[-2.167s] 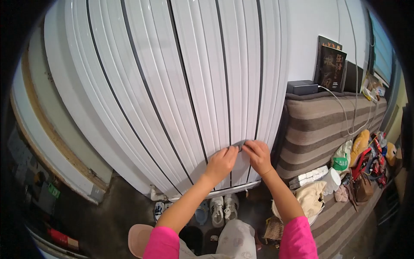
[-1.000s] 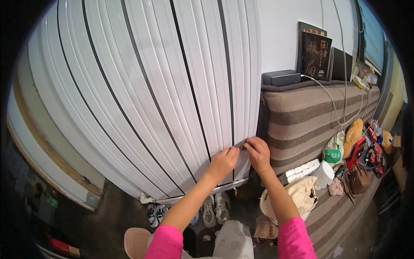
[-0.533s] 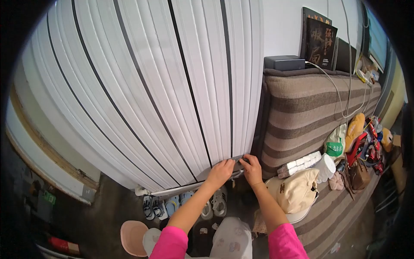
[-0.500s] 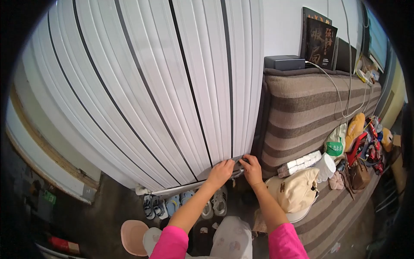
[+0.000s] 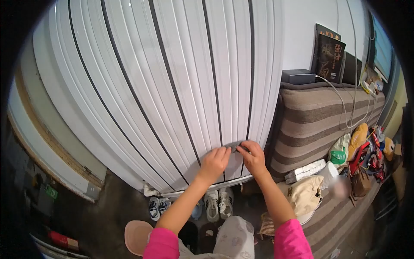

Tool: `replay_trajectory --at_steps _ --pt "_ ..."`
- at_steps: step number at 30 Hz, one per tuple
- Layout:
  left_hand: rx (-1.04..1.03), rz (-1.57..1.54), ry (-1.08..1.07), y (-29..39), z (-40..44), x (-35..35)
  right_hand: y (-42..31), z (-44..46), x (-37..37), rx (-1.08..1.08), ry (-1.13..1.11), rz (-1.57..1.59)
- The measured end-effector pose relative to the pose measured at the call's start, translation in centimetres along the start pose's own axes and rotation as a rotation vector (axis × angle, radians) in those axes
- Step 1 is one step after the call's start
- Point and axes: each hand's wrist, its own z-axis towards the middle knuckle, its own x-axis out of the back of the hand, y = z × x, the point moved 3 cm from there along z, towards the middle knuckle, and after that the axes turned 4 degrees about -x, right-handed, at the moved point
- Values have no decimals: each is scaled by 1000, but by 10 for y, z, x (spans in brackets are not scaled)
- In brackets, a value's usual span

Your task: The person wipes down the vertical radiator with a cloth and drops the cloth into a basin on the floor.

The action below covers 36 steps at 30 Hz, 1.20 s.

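Note:
Both hands are close together in front of a white ribbed panel with dark lines running down it. A small dark grey piece, too small to make out well, spans the gap between the fingertips. My left hand has its fingers pressed together on the left end of that piece. The right end is pinched by my right hand, thumb against fingers. Both hands are near the panel's lower right part.
Right of the panel stands a striped sofa, with books and a dark box above it. A beige cap and a white roll lie on its seat. Shoes and a pink bin are below.
Compared with half a second ago, both hands are higher against the panel, off its lower edge, still holding the grey piece. The view has shifted, with the sofa and books further right.

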Motion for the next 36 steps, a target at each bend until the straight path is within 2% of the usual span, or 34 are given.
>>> replay_trajectory --at_steps 8,13,17,19,22,25,26,31,36 --pt "28 94 -116 22 -47 -41 4 -72 -26 -67 -92 -44" --pt "-27 139 -180 33 -94 -82 0 -120 -36 -130 -290 -98" --pt "81 10 -310 31 -116 -97 -11 -134 -38 -128 -468 -166" --pt "148 -71 -315 20 -108 -73 -22 -109 -28 -80 -425 -142" --pt "0 82 -61 -1 -55 18 -38 -45 -16 31 -256 -63" --pt "3 93 61 -28 -28 60 -56 13 -14 82 -99 -63" --pt "18 124 97 -33 -27 59 -55 16 -22 82 -72 -50" --pt "39 171 6 -22 -60 21 -46 -4 -51 96 -2 6" --pt "47 190 -86 -10 -97 -8 -40 -51 -65 82 -118 29"
